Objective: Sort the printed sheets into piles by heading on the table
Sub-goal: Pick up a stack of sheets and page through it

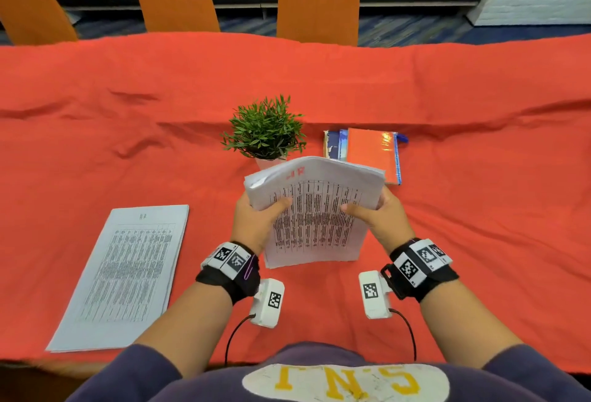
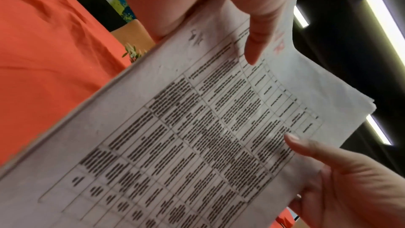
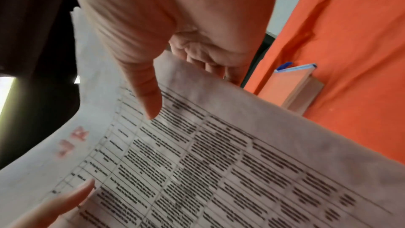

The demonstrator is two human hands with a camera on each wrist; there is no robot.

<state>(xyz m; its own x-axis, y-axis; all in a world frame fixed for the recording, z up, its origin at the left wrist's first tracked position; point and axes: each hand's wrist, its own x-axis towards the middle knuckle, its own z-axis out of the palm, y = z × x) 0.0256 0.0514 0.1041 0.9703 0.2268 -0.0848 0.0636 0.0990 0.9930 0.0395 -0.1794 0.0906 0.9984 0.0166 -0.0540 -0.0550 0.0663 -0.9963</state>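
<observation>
I hold a thick stack of printed sheets [image 1: 315,210] up above the table's middle with both hands. My left hand [image 1: 257,214] grips its left edge, thumb on top of the print. On the right edge my right hand [image 1: 375,211] grips the same way. The top sheet carries a table of black text and a red heading [image 1: 299,173]. In the left wrist view my left thumb [image 2: 254,46] presses the stack [image 2: 175,145]. The right wrist view shows my right thumb [image 3: 149,96] on the stack [image 3: 219,171]. A pile of sheets with a black heading [image 1: 128,273] lies flat at the left.
A red cloth [image 1: 479,210] covers the table. A small potted plant [image 1: 265,130] stands just behind the held stack, and notebooks with an orange cover [image 1: 371,152] lie to its right. Three orange chairs [image 1: 318,2] line the far side.
</observation>
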